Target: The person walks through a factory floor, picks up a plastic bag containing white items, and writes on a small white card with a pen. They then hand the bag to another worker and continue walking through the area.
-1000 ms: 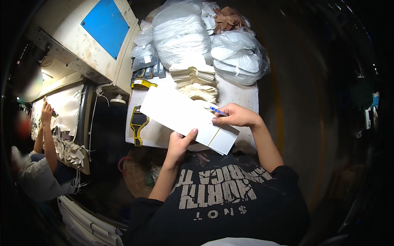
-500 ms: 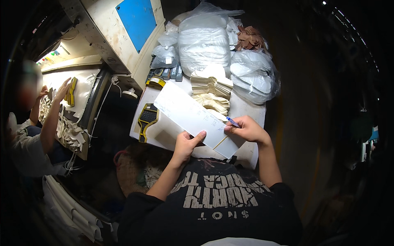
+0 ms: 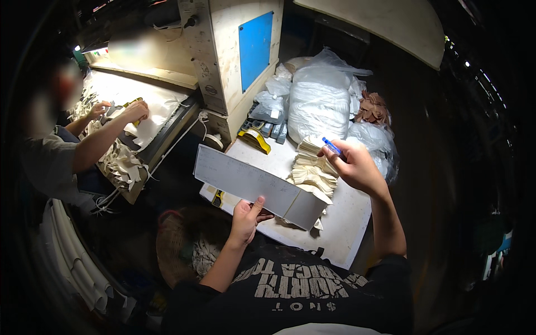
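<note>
My left hand point(image 3: 244, 223) grips the lower edge of a long white card or pad point(image 3: 240, 177), thumb on top. Faint handwriting covers part of its face, and a thin tan band point(image 3: 291, 204) runs across it near the right end. My right hand point(image 3: 362, 170) is closed around a blue pen point(image 3: 330, 145), raised above the card's right end and apart from it. Just behind the card and beside the pen stand stacked cream cut pieces point(image 3: 310, 164); the card hides their lower part.
Yellow-edged cutting dies point(image 3: 254, 140) lie on the white table point(image 3: 349, 229). Large plastic-wrapped bundles point(image 3: 319, 100) and brown pieces point(image 3: 373, 109) are at the back. At left, another person's hand point(image 3: 135, 111) works at a machine bed. A woven basket point(image 3: 170, 240) sits below the table.
My right hand with the pen has lifted off the card and moved up. The card has tilted and shifted slightly left in my left hand. The view has turned leftward.
</note>
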